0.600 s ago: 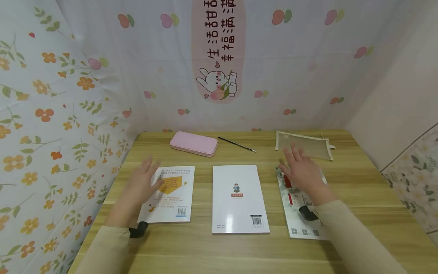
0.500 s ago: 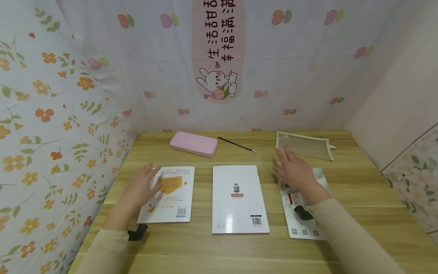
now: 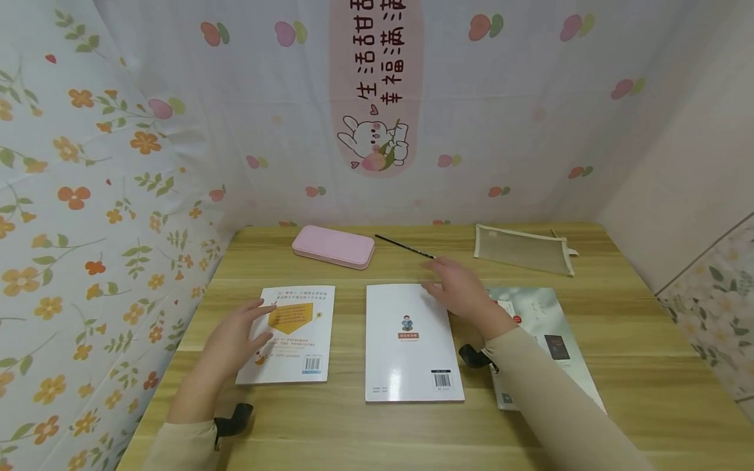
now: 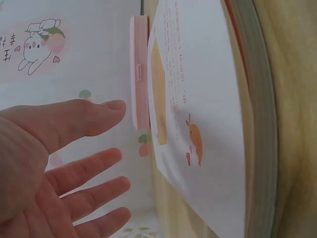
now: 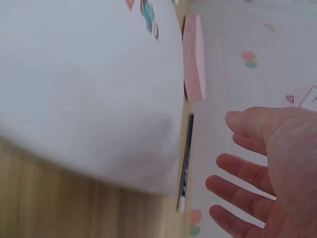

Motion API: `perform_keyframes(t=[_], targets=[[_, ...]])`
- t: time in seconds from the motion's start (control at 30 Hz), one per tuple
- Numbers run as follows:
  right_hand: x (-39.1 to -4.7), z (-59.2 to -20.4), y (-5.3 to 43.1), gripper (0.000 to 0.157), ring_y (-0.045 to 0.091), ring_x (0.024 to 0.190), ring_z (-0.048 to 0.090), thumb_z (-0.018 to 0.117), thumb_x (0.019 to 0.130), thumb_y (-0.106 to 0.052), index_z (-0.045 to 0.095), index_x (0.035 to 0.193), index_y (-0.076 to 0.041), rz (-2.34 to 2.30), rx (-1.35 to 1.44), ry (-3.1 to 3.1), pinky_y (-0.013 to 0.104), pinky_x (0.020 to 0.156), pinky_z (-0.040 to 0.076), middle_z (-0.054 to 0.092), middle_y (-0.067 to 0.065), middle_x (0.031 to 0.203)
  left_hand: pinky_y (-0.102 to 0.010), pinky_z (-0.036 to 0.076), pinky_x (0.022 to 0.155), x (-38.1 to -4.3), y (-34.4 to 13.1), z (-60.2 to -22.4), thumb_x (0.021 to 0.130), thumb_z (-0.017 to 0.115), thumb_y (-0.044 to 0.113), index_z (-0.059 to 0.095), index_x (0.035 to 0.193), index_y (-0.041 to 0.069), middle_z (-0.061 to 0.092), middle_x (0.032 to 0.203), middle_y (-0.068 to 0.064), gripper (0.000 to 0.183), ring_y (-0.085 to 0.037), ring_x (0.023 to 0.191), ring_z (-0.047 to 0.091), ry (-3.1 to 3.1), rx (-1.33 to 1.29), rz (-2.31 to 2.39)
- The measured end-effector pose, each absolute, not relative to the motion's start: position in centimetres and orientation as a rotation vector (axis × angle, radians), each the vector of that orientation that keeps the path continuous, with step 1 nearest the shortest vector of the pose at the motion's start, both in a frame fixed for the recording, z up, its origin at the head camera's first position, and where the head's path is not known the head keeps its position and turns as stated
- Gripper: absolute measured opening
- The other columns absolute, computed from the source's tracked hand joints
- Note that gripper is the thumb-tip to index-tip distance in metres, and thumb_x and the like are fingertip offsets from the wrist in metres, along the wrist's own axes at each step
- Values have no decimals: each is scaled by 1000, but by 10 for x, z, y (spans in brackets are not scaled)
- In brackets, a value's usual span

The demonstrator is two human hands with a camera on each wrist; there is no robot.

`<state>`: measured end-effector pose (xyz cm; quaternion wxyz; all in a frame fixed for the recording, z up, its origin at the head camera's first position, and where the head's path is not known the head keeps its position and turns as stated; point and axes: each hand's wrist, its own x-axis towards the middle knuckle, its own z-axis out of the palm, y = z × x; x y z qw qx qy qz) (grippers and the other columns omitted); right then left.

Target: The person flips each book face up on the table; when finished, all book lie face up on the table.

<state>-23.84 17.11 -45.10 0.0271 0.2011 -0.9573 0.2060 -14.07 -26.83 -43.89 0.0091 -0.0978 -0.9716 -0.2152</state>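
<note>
My left hand (image 3: 231, 343), fingers spread, hovers at the left side of a white book (image 3: 300, 360) with an orange panel on its cover; in the left wrist view its palm and fingers hold nothing. My right hand (image 3: 462, 294) is over the upper right corner of the middle white book (image 3: 406, 366), which bears a small reading figure and a barcode. The right wrist view shows that hand's fingers (image 5: 242, 196) loosely extended, holding nothing. A pale green book (image 3: 556, 324) lies at the right, partly covered by my right sleeve.
At the back of the wooden table (image 3: 294, 425) lie a pink pencil case (image 3: 334, 246), a dark pencil (image 3: 403, 245) and a mesh zip pouch (image 3: 521, 250). A patterned cloth (image 3: 265, 111) hangs behind the table, with a floral one (image 3: 76, 229) at the left.
My right hand has moved left from above the green book to the middle book's corner. The left hand has dropped slightly toward me. The books and other items lie where they were.
</note>
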Motion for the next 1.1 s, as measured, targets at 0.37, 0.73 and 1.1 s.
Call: perform_keyframes(t=[0.37,0.73,1.1], targets=[[-249,-458,118,41,36,137,55,69,100,-26,66,134,-5,721,851,-2942,52,116,42,63,15,141,-66,45,101,-122,-276,-440,87,80,9,68,131,2,63,133,-27,46,-51,123,57,-3052,-208,-673],[-260,-464,68,39,31,139,53,69,100,-24,66,137,-12,713,1008,-2983,46,118,40,63,8,143,-62,50,94,-107,-285,-445,81,84,8,72,127,7,65,129,-25,47,-47,118,57,-3054,-156,-717],[-263,-469,21,43,28,136,55,71,97,-22,64,139,-12,542,1181,-2974,42,118,40,61,9,143,-63,48,94,-97,-290,-447,79,88,12,75,122,8,66,124,-24,45,-47,113,60,-3115,-148,-702]])
